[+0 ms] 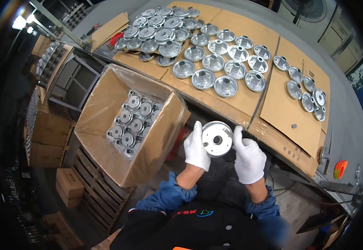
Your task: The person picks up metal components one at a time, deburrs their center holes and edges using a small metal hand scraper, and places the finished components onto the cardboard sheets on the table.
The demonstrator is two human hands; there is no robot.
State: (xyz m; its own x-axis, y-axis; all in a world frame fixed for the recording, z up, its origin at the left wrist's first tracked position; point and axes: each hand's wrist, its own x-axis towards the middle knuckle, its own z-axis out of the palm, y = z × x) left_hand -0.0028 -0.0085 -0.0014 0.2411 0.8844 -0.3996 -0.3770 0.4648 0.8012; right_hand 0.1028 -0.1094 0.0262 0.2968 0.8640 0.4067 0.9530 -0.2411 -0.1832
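Disc (217,146): round, silvery metal, dark central bore. Carton (158,148): boxy brown cardboard, clear plastic lining. Gloves (250,163): white fabric. Disc lies between the hands, beside the desk (343,135); left hand (195,146), fingers clamped on its left rim; right hand (249,155), fingers by its right rim, grip unclear.

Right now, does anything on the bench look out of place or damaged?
One thing: a small grey piece lies by itself on the right-hand cardboard sheet, apart from the round metal parts and unlike them in shape. It may be stray. The metal disc in your left hand shows no obvious damage.
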